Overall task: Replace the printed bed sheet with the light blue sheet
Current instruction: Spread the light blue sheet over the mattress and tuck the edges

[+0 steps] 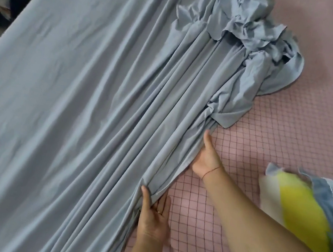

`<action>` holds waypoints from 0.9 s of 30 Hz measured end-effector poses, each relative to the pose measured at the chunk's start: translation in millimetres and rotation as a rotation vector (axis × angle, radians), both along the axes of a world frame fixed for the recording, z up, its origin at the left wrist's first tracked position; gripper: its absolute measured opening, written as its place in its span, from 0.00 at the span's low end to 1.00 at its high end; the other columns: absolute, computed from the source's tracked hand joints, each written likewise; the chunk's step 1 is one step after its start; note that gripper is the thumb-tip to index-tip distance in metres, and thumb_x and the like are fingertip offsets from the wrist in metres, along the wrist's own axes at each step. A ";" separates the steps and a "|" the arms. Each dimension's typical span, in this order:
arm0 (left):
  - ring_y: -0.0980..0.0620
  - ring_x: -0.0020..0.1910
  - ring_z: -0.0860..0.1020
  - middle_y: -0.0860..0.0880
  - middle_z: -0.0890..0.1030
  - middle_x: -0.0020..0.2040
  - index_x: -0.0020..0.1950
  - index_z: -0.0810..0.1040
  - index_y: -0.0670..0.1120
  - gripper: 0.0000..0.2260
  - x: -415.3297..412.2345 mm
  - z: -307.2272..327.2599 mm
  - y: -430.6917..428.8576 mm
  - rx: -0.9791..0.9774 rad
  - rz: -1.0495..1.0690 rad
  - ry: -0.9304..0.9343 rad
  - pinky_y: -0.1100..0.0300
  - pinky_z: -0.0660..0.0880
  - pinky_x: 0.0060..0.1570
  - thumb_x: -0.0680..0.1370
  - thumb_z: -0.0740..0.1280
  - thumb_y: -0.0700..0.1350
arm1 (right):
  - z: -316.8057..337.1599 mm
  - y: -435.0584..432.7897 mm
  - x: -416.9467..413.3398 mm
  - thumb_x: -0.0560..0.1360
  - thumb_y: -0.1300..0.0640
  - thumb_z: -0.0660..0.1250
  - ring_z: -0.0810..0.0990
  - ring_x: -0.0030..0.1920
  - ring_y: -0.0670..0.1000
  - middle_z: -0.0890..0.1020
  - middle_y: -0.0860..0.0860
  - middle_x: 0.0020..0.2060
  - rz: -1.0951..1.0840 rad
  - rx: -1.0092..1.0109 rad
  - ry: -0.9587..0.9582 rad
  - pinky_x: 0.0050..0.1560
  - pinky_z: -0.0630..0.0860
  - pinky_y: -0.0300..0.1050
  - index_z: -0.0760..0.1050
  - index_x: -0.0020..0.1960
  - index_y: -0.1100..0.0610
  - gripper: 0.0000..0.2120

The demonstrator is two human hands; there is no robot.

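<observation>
Left hand (153, 212), right hand (206, 156) on light blue sheet (82, 96)

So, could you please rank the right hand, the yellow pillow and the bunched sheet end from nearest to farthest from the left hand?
From the left hand:
1. right hand, just above-right, gripping the light blue sheet.
2. yellow pillow, far right.
3. bunched sheet end, top right.

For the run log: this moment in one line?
light blue sheet: half spread, bunched | left hand: grips edge | right hand: grips edge | mattress cover: exposed
</observation>
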State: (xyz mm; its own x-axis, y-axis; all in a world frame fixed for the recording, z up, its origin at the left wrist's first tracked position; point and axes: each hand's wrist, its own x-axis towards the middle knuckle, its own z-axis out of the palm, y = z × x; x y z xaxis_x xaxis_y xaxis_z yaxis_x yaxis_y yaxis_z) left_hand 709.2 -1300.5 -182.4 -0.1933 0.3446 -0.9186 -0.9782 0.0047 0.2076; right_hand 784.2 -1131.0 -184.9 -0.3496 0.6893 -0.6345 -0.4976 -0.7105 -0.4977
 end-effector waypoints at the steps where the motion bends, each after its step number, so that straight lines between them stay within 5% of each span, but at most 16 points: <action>1: 0.49 0.55 0.80 0.43 0.81 0.56 0.62 0.77 0.46 0.20 1.0 -2.5 0.8 -0.018 0.006 0.003 0.56 0.75 0.53 0.76 0.67 0.57 | 0.0 12.1 -3.9 0.74 0.37 0.63 0.74 0.67 0.58 0.75 0.56 0.67 0.029 0.030 0.027 0.65 0.72 0.60 0.67 0.73 0.53 0.33; 5: 0.48 0.56 0.80 0.41 0.81 0.58 0.65 0.76 0.44 0.24 2.4 -6.6 1.4 -0.020 0.019 0.016 0.56 0.76 0.52 0.75 0.67 0.58 | 6.4 54.2 -20.9 0.70 0.40 0.69 0.78 0.62 0.57 0.80 0.56 0.61 0.023 0.038 -0.124 0.61 0.74 0.59 0.73 0.68 0.54 0.31; 11: 0.49 0.53 0.80 0.42 0.81 0.58 0.65 0.75 0.42 0.22 5.1 -2.8 -1.8 -0.008 0.070 0.030 0.57 0.76 0.49 0.77 0.66 0.56 | 4.7 54.6 -17.8 0.78 0.42 0.62 0.81 0.50 0.49 0.82 0.49 0.51 -0.025 0.057 -0.278 0.47 0.78 0.46 0.73 0.64 0.53 0.20; 16: 0.50 0.50 0.82 0.43 0.82 0.55 0.67 0.74 0.41 0.20 4.5 -7.0 -6.2 0.026 0.070 0.011 0.59 0.82 0.40 0.79 0.66 0.49 | -6.5 29.3 25.3 0.74 0.38 0.65 0.81 0.53 0.53 0.81 0.53 0.58 -0.092 -0.024 -0.424 0.59 0.77 0.53 0.73 0.62 0.53 0.24; 22: 0.46 0.54 0.81 0.41 0.81 0.58 0.60 0.78 0.41 0.24 6.5 -5.2 -21.0 0.241 0.037 0.049 0.52 0.80 0.53 0.64 0.73 0.33 | 1.3 4.3 51.1 0.78 0.41 0.62 0.79 0.45 0.52 0.79 0.52 0.53 -0.164 -0.060 -0.490 0.53 0.75 0.53 0.71 0.63 0.54 0.21; 27: 0.46 0.61 0.79 0.42 0.79 0.63 0.63 0.77 0.43 0.41 5.0 -2.6 -41.0 0.515 -0.026 0.061 0.50 0.76 0.61 0.52 0.86 0.43 | 9.4 -14.1 61.9 0.78 0.41 0.63 0.79 0.43 0.52 0.80 0.53 0.53 -0.170 -0.051 -0.522 0.50 0.76 0.54 0.71 0.64 0.55 0.22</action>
